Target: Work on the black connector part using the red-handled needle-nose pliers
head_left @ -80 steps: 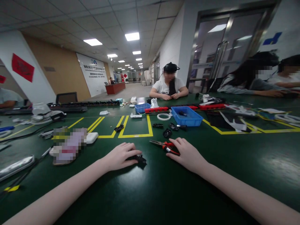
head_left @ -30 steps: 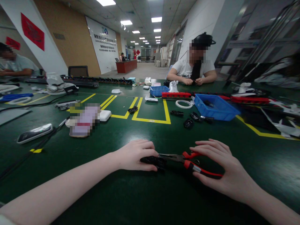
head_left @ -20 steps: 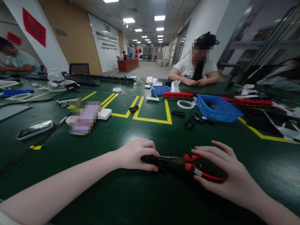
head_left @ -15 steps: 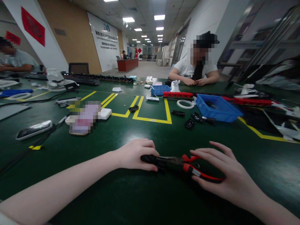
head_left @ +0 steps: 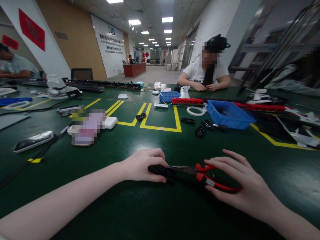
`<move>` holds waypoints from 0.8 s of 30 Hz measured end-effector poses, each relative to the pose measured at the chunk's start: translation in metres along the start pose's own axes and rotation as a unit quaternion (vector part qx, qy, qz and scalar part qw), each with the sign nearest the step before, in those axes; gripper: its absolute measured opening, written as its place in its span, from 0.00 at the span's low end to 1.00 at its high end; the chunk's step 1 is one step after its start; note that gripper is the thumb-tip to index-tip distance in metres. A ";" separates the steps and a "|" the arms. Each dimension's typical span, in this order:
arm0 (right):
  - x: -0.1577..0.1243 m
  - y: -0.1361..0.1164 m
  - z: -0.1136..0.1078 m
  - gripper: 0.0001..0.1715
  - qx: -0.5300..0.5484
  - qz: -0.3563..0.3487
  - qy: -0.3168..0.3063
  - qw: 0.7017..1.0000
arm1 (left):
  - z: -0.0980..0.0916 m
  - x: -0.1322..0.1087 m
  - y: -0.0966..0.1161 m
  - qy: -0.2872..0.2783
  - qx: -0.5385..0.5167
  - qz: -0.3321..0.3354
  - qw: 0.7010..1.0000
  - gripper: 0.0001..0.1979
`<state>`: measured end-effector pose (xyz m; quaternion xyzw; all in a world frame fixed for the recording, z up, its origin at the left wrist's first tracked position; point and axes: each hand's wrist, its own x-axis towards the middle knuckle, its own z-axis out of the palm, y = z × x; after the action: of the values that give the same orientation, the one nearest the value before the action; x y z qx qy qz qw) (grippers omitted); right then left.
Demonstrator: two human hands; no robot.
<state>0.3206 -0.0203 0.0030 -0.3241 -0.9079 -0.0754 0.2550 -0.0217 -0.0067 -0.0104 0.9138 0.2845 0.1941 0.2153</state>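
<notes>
My left hand (head_left: pixel 146 165) is closed around a black part (head_left: pixel 161 170), low over the green table (head_left: pixel 120 206); its exact kind cannot be made out. Red-handled long-nose pliers (head_left: pixel 200 170) lie across from it, their slim jaws reaching the black part's right end. Whether the jaws grip it is too dark to see. My right hand (head_left: pixel 240 180) has the pliers' spread handles between the thumb below and the fingers above, with the forefinger on the upper handle.
Beyond my hands lie several small black parts (head_left: pixel 200 131), a white ring (head_left: pixel 195 111) and a blue bin (head_left: pixel 230 115). A phone (head_left: pixel 87 128) and a white device (head_left: pixel 33 141) are at left. Yellow tape (head_left: pixel 161 128) marks the table. Across it sits a person (head_left: pixel 203 75) in a cap.
The whole view has shifted slightly, so the background sits a little further left. Both hands, the black part and the pliers keep nearly the same positions; the handles remain spread.
</notes>
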 end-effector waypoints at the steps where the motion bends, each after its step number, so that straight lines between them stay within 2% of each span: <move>1: 0.000 -0.001 0.001 0.33 0.004 0.006 0.005 1.000 | 0.000 0.000 0.000 0.001 -0.006 -0.003 1.000 0.16; 11: 0.001 -0.007 0.005 0.33 0.016 0.006 0.003 1.000 | -0.001 0.002 -0.001 0.018 -0.104 -0.032 0.994 0.16; 24: 0.007 -0.011 0.000 0.30 -0.011 -0.040 0.031 0.999 | -0.001 0.002 -0.001 0.019 -0.118 -0.028 0.992 0.15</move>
<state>0.3094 -0.0251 0.0066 -0.2879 -0.9109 -0.1057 0.2760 -0.0209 -0.0041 -0.0093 0.8700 0.2888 0.2374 0.3214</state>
